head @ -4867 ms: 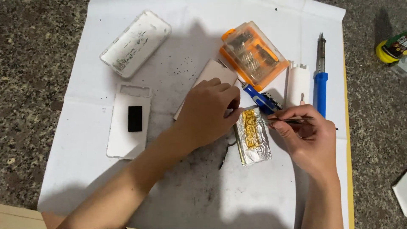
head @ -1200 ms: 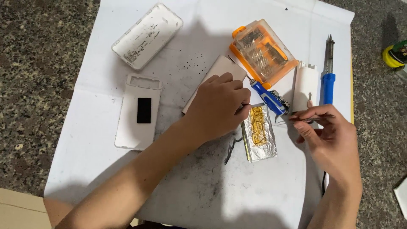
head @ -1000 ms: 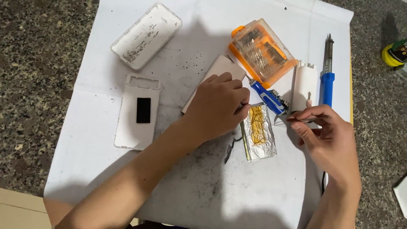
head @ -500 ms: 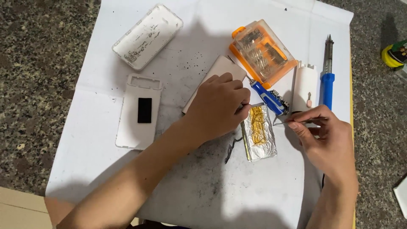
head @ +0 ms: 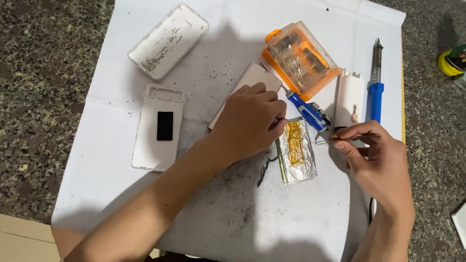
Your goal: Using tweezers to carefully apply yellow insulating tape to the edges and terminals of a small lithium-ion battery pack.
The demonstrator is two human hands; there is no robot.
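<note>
**A:** In the head view, what are the two hands doing?

**B:** The left hand [head: 250, 121] lies knuckles-up over the upper left corner of a silver foil-wrapped battery pack [head: 296, 151] with a gold patch down its middle. Its fingers are curled narrow, pinching something thin and pale at that corner; what exactly, I cannot tell. The right hand [head: 378, 162] is just to the right of the pack, thumb and forefinger closed on slim metal tweezers [head: 350, 138] that point left toward the pack's upper right corner.

**A:** And where does the pack lie?

**B:** Flat on a white paper sheet [head: 233, 213] spread over a speckled stone desk [head: 39, 87], near the middle of the sheet, slightly right. A dark bit of wire [head: 263, 171] lies just beside its lower left.

**A:** What surrounds it?

**B:** Above it, a blue-handled screwdriver [head: 307, 110], and beyond that an orange case with a clear lid [head: 300, 59] holding bits. A beige flat slab [head: 245, 92] runs under the left hand. To the right, a white shell piece [head: 348, 97] stands beside a blue-handled soldering iron [head: 374, 82]. Well to the left lie a white frame with a black rectangle [head: 159, 127] and a scuffed white cover [head: 168, 40]. A yellow roll [head: 450, 60] sits at the right edge of the desk.
</note>
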